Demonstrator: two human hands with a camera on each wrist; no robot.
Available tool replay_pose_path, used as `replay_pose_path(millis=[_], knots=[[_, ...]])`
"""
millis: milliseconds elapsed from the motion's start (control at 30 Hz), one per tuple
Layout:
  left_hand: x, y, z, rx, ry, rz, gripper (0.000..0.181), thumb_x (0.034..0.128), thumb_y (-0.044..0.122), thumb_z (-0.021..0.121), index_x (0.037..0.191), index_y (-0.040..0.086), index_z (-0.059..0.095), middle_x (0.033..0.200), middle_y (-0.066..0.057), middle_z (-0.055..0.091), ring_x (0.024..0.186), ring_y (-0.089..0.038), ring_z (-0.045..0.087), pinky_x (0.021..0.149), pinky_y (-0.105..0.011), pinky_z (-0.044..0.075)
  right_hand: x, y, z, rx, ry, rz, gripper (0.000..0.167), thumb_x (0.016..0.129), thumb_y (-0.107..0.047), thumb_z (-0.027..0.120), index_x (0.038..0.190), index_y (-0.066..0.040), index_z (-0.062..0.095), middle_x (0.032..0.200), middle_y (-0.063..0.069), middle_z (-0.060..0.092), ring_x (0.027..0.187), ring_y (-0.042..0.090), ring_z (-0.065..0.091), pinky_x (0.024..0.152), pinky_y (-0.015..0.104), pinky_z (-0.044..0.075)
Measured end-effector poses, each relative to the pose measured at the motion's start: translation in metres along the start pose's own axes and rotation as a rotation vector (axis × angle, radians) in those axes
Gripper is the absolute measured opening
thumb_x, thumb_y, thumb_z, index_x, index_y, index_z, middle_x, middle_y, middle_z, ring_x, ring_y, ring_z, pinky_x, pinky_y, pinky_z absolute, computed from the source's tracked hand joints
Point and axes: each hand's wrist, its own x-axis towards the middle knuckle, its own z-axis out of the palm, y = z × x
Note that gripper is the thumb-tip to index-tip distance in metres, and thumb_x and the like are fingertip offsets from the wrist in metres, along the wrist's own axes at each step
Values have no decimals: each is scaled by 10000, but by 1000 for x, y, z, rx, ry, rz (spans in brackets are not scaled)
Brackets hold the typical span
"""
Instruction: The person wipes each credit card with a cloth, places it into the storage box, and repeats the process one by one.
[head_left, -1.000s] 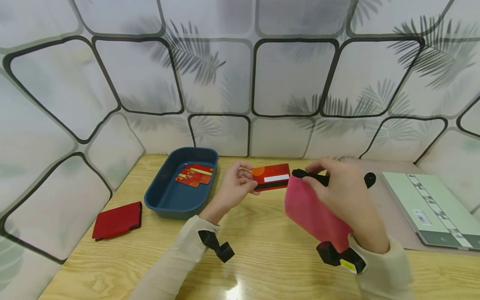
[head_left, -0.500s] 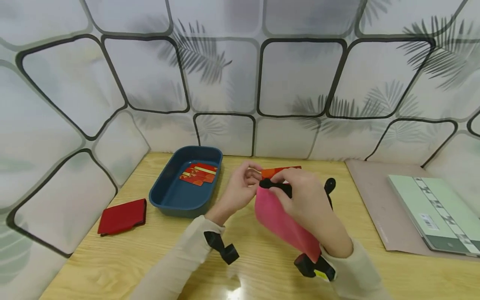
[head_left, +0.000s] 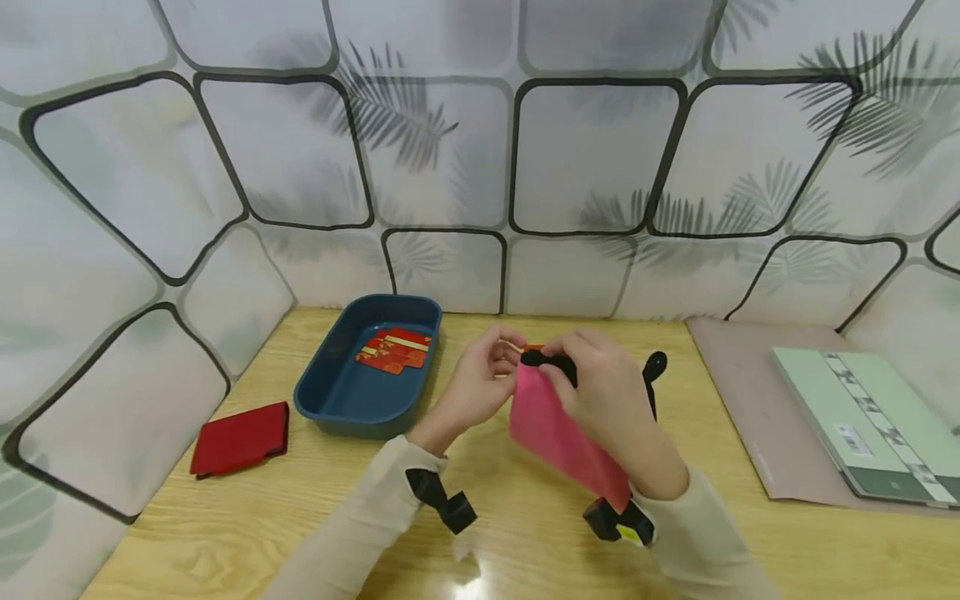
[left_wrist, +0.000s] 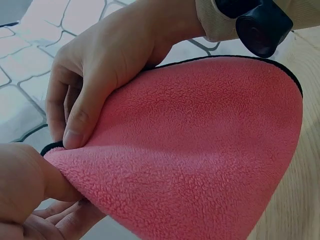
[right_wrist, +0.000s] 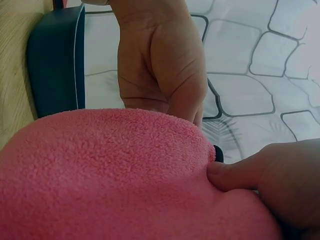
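My right hand (head_left: 611, 392) pinches a pink plush cloth (head_left: 558, 433) with black edging, thumb on its pink face; the cloth hangs down toward that wrist. Just left of it, my left hand (head_left: 483, 375) holds a red bank-style card (head_left: 534, 347), and only an orange-red sliver shows above the cloth. In the left wrist view the cloth (left_wrist: 200, 130) covers the card, while my left hand (left_wrist: 30, 195) reaches in at lower left. From the right wrist, the cloth (right_wrist: 110, 170) hides my left fingertips, and my right thumb (right_wrist: 230, 175) presses its edge.
A dark blue tray (head_left: 341, 421) stands left of my hands, with several red cards (head_left: 397, 348) inside. A red wallet (head_left: 240, 439) lies at the table's left. At right, a pale green notebook (head_left: 832, 408) rests on a pinkish-grey mat (head_left: 735, 408).
My right hand has carried the cloth leftward to my left hand. The card, in plain view a second ago, is now almost wholly covered by cloth and fingers. My left hand has stayed nearly in place.
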Motion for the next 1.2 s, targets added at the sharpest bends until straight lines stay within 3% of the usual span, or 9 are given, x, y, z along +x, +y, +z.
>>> replay_pose_path(millis=[233, 433, 733, 967, 1200], knots=[[0, -2, 1, 8, 2, -6, 273, 848, -145, 547, 1100, -53, 495, 940, -281, 623, 747, -195, 646, 644, -194, 501, 0, 3, 0, -11, -34, 27, 181, 765, -85, 802, 894, -62, 677, 875, 75, 646, 813, 273, 647, 642, 409, 541], [0, 1, 0, -25, -2, -69, 306, 848, -154, 483, 1134, -43, 470, 938, -234, 594, 697, -107, 599, 643, -234, 519, 0, 6, -1, -11, -52, 69, 179, 777, -89, 789, 917, -59, 681, 896, 80, 662, 842, 273, 652, 689, 426, 539], [-1, 4, -1, -50, -17, -78, 299, 879, -150, 503, 1157, -60, 441, 956, -261, 593, 739, -177, 641, 682, -318, 578, 0, 10, -8, -22, -80, 134, 171, 802, -99, 768, 939, -56, 674, 911, 92, 656, 822, 276, 650, 699, 441, 534], [-2, 4, 0, -58, -11, -36, 289, 870, -175, 524, 1115, -49, 437, 893, -197, 572, 721, -160, 633, 647, -314, 585, 3, 18, -14, -32, -78, 166, 167, 804, -83, 759, 938, -54, 662, 923, 107, 666, 817, 281, 651, 691, 450, 526], [-2, 8, -3, -66, 13, -89, 308, 876, -164, 541, 1147, -52, 444, 907, -211, 536, 737, -190, 620, 672, -346, 589, 4, 28, -21, -73, -55, 186, 155, 819, -78, 738, 952, -49, 663, 928, 137, 671, 835, 306, 639, 694, 471, 512]])
